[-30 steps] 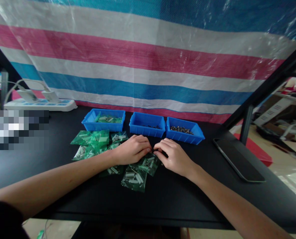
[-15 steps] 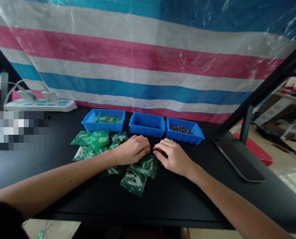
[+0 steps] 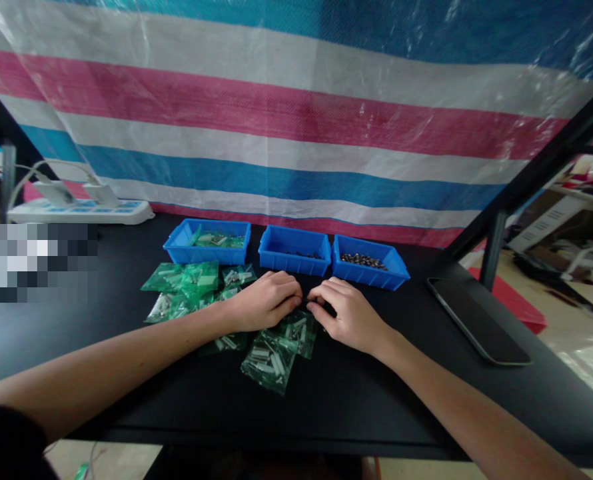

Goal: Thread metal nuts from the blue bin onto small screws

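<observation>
My left hand (image 3: 269, 300) and my right hand (image 3: 344, 312) face each other low over the black table, fingertips almost meeting. Both have the fingers curled and closed; whatever lies between the fingertips is too small or hidden to name. Below them lie green plastic bags (image 3: 271, 360) holding pale cylindrical parts and small hardware. More green bags (image 3: 184, 287) are heaped to the left, partly behind my left forearm. Just beyond my hands stand a blue bin (image 3: 295, 261) with a few dark small parts and another blue bin (image 3: 371, 272) full of small metal pieces.
A third blue bin (image 3: 206, 255) at the left holds green bags. On the right lies a black phone (image 3: 476, 320). A white power strip (image 3: 81, 212) with plugs and cables sits at the back left. A striped sheet (image 3: 276, 120) hangs behind the table, with a black frame at each side.
</observation>
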A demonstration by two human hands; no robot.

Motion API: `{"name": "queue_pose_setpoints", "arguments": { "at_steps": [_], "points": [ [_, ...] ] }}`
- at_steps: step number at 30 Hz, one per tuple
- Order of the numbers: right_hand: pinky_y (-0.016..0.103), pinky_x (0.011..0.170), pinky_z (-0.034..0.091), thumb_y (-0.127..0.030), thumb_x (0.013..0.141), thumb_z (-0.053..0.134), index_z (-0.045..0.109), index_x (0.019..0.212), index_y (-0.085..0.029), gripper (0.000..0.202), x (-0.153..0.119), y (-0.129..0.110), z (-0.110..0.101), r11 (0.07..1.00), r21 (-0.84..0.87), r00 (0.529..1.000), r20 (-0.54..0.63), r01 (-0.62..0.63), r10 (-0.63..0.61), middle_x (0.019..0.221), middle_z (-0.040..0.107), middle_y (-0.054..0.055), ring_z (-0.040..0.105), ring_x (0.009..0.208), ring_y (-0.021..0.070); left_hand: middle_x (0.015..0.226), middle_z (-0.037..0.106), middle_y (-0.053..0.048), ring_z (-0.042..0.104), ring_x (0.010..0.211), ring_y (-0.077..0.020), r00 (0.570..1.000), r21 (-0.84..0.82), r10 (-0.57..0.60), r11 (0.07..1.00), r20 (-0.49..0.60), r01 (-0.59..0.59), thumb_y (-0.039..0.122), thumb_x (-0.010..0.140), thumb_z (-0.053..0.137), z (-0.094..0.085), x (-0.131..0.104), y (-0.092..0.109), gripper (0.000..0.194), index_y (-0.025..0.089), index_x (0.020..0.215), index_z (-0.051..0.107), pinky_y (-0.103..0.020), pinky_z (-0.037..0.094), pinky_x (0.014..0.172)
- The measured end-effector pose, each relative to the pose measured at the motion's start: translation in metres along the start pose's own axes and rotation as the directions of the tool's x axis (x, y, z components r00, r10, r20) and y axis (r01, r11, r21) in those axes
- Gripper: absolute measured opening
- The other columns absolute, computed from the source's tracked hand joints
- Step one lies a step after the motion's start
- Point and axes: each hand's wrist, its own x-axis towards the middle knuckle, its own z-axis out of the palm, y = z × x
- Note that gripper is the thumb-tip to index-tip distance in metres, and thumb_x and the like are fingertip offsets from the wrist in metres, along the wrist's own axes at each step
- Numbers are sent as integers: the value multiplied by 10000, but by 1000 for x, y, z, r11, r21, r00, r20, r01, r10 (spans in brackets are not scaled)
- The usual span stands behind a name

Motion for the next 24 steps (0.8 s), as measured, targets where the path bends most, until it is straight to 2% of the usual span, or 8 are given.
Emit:
{"name": "queue_pose_setpoints", "arguments": {
  "at_steps": [14,24],
  "points": [
    [310,697,390,-169,852,486,570,805,-161,97,0,1,1,999,-36,1000,2,8,-8,745,582,38,501,728,169,887,598,-47,525,858,-165,999,-16,37,999,5,-37,196,893,397,0,0,1,173,157,922,562,-290,374,768],
    [295,693,403,-129,843,466,534,790,-170,95,1,0,5,999,32,998,54,-23,21,756,564,32,493,750,165,880,593,-42,524,855,-157,999,-4,32,999,7,-32,187,887,399,1,-1,-1,171,159,873,567,-284,372,783]
  ]
}}
